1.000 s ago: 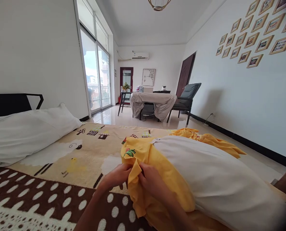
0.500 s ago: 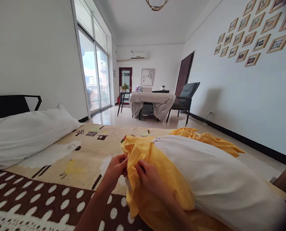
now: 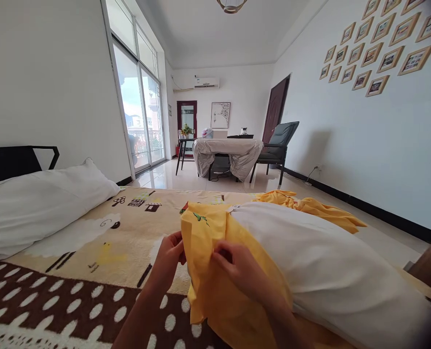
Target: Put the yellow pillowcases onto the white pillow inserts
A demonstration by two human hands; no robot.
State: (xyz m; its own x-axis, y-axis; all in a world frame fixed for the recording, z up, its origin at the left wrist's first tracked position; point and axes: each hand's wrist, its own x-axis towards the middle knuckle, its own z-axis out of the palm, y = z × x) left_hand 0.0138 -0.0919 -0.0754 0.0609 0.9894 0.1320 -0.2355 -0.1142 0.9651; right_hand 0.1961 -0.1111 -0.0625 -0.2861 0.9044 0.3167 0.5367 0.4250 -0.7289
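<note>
Left hand (image 3: 169, 257): pinched grip on left edge of yellow cloth (image 3: 205, 286).
Right hand (image 3: 239, 269): pinched grip on same cloth, farther right.
Yellow cloth: on patterned blanket (image 3: 135, 225), covering left end of white pillow (image 3: 324, 252).
Second pillow (image 3: 48, 206): left, on same blanket.

A patterned blanket (image 3: 131, 228) carries two white pillows (image 3: 320, 257), yellow cover (image 3: 206, 281), crumpled cloth (image 3: 322, 212)

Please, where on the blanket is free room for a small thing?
Free: the patterned blanket between the left pillow and the left hand. Crowded: the right side, where the right hand pinches the yellow cover next to the right pillow, with more yellow cloth behind.
</note>
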